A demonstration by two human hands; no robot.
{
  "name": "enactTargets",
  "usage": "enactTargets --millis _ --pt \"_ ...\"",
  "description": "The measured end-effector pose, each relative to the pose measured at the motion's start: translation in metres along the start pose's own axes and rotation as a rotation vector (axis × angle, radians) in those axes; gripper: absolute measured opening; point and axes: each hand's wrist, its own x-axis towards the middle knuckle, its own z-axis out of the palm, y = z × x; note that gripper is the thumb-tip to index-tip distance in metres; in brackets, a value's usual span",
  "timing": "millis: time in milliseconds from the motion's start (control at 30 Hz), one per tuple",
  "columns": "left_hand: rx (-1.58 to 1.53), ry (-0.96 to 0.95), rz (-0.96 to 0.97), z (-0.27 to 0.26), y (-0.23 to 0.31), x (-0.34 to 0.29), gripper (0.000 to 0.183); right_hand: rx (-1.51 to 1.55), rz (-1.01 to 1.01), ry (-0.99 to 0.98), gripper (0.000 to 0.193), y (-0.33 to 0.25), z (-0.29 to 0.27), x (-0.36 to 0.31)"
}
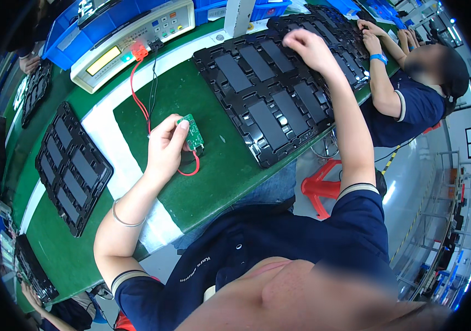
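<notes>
My left hand (165,144) is closed around the lower left edge of a small green circuit board (193,134), thumb pressed on its face. A short red wire (190,173) loops from the board's lower end. Red and black test leads (139,95) run from a beige bench tester (132,44) with a lit yellow display down to this hand; their tips are hidden. My right hand (308,48) hovers over the far right side of a black plastic tray (246,96), fingers curled together. Whatever it holds, if anything, is hidden. Dark grey rectangular pieces (233,72) lie in the tray's pockets.
Another black tray (76,171) with grey pieces sits left on the green bench mat (213,185). Blue bins (62,47) stand behind the tester. A co-worker (412,83) works at the right over more trays. A red stool (321,187) stands below the bench edge.
</notes>
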Motion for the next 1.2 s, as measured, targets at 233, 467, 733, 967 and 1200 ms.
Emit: enactTargets --millis 233,467,733,967,1200 --pt "-0.042 0.018 -0.044 0.002 0.001 0.005 0.02 -0.338 -0.04 -0.16 0.028 0.008 -0.006 -0.063" --pt "-0.079 0.05 -0.042 -0.001 0.0 0.004 0.02 0.111 0.265 -0.24 0.02 0.001 -0.015 -0.064" --pt "-0.063 0.007 -0.035 0.002 0.0 0.005 0.02 0.799 0.271 -0.377 0.046 -0.02 -0.035 -0.078" --pt "-0.127 0.012 -0.039 -0.002 0.0 0.003 0.018 1.273 0.273 -0.38 0.041 -0.102 0.027 -0.038" --pt "-0.171 0.051 -0.05 -0.001 0.001 0.004 0.017 1.293 0.43 -0.61 0.035 -0.136 0.084 -0.036"
